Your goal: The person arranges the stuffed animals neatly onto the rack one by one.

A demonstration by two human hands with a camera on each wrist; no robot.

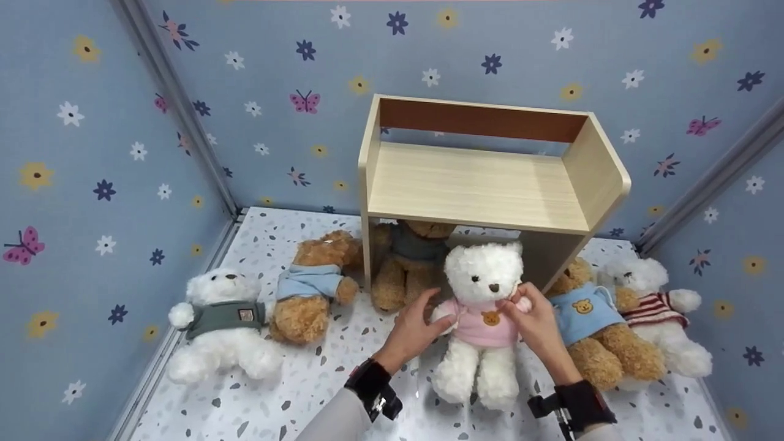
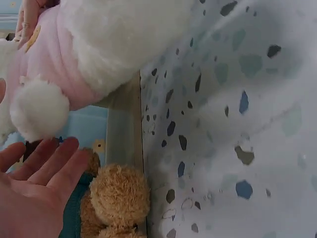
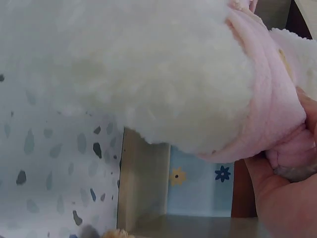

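Observation:
A white teddy bear (image 1: pixel 490 269) in a pink top (image 1: pixel 474 327) is held upright in front of the shelf unit, facing the camera. My right hand (image 1: pixel 538 321) pinches the bear by its arm and pink sleeve, on the right side in the head view. In the right wrist view, the thumb and fingers (image 3: pixel 282 198) close around that sleeve. My left hand (image 1: pixel 416 327) is at the bear's other arm, and its fingers are extended and spread. The left wrist view shows the open palm (image 2: pixel 37 198) just beside the bear's white paw (image 2: pixel 39 109).
A wooden shelf unit (image 1: pixel 478 184) stands against the flowered wall; a brown bear (image 1: pixel 404 269) sits inside its lower space. To its left lie a white bear in green (image 1: pixel 223 331) and a brown bear in blue (image 1: pixel 312 288). To its right are brown (image 1: pixel 594 331) and striped-shirt (image 1: pixel 658 312) bears.

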